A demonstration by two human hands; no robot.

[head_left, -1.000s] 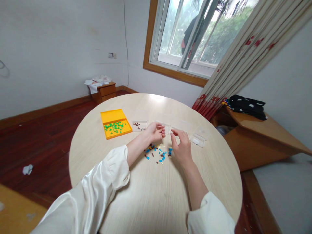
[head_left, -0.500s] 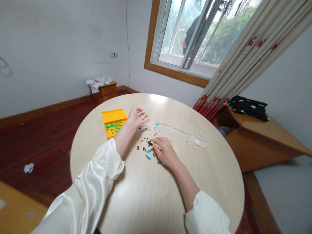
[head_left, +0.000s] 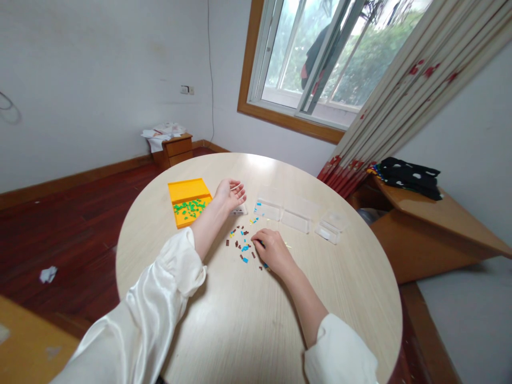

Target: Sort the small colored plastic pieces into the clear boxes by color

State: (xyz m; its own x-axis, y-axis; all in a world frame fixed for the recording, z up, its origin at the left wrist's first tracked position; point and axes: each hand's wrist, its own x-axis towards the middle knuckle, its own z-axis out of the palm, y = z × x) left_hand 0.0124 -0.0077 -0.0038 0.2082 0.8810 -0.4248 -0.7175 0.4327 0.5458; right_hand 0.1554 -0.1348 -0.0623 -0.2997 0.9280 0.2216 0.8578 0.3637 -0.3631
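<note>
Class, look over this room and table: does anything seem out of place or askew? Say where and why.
Two things look odd. A crumpled white scrap lies on the dark red floor, left of the table, like dropped litter. At right, the wooden cabinet appears tilted, its top sloping.

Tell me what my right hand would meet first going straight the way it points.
Your right hand would probably meet the loose brown and blue pieces just to its left, though its height above the table is unclear.
</note>
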